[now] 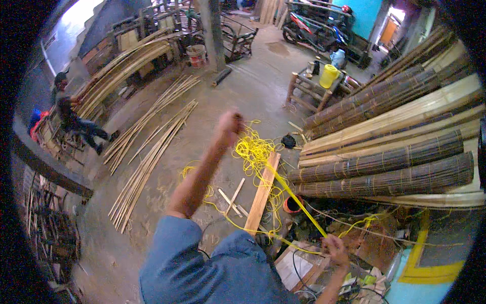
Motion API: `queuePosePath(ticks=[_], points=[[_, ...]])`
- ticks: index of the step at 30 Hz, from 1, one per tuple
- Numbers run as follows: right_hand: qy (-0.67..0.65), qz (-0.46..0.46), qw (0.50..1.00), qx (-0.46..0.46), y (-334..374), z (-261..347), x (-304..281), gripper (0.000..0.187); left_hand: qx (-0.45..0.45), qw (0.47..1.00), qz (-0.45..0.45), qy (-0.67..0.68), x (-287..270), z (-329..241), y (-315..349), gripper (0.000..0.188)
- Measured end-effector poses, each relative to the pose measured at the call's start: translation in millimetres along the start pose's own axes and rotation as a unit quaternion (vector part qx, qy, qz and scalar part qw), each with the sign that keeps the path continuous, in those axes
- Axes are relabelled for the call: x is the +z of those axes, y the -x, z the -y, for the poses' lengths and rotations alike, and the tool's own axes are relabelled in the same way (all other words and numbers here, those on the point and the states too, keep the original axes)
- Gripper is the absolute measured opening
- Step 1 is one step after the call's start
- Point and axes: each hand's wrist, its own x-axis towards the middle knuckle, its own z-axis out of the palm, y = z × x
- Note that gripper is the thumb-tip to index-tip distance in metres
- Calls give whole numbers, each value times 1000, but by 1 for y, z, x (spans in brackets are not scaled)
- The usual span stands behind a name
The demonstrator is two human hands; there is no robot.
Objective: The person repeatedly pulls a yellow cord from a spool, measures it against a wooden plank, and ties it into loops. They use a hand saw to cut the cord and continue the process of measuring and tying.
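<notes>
- Our right hand (336, 250) has its fingers clamped on a taut yellow cord (301, 203), at the lower right.
- We stretch our left hand (231, 124) out ahead; it is blurred, so we cannot tell whether its fingers are apart or together.
- The cord slants from our right hand to a loose yellow tangle (251, 152) on the floor (212, 114), near our left hand.
- A wooden plank (260, 201) lies by the tangle.

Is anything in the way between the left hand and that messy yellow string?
Nothing visible stands between the left hand and the tangled yellow string. The wooden plank lies on the near side of the tangle, not between them.
</notes>
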Motion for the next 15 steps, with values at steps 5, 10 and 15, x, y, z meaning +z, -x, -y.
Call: queuePosePath(ticks=[5,10,15], points=[[-34,-100,984,141,44,-29,-53,25,232,861,-53,-449,-180,-51,-63,33],[61,31,997,-43,-54,-22,59,29,38,608,158,-777,-56,42,20,55],[77,20,987,-139,-109,22,118,27,-161,705,572,-386,21,119,143,51]])
